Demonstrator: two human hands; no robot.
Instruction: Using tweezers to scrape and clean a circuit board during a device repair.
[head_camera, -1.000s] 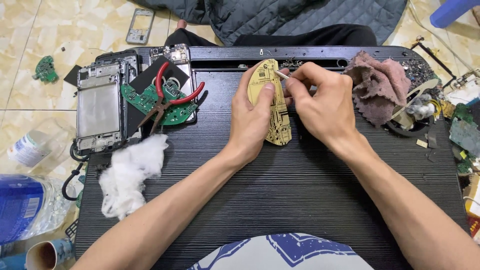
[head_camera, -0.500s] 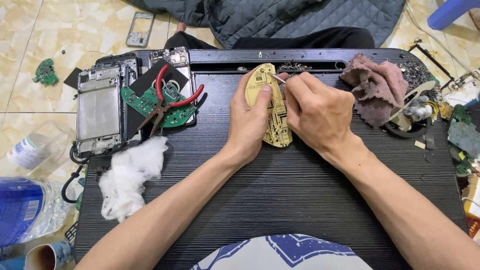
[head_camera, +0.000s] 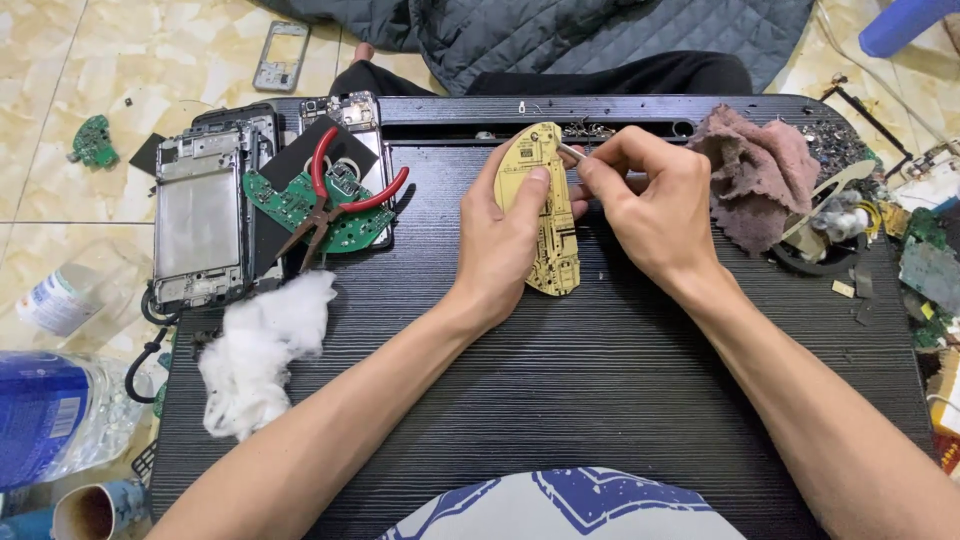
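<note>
Upper centre of the frame: the left hand (head_camera: 505, 240) lay closed over a yellow, oval circuit board (head_camera: 545, 215) on the black ribbed tabletop (head_camera: 560, 400), thumb pressed on the board's face, fingers curled round its left edge. The right hand (head_camera: 650, 205), fingers pinched shut, held a thin metal tool (head_camera: 572, 153) whose tip met the board's upper right edge. Upper left: red-handled pliers (head_camera: 340, 200) rested on a green circuit board (head_camera: 290, 205) beside a phone frame (head_camera: 197, 215). Lower left: a tuft of white cotton (head_camera: 262, 350). Upper right: a crumpled brownish cloth (head_camera: 760, 175).
</note>
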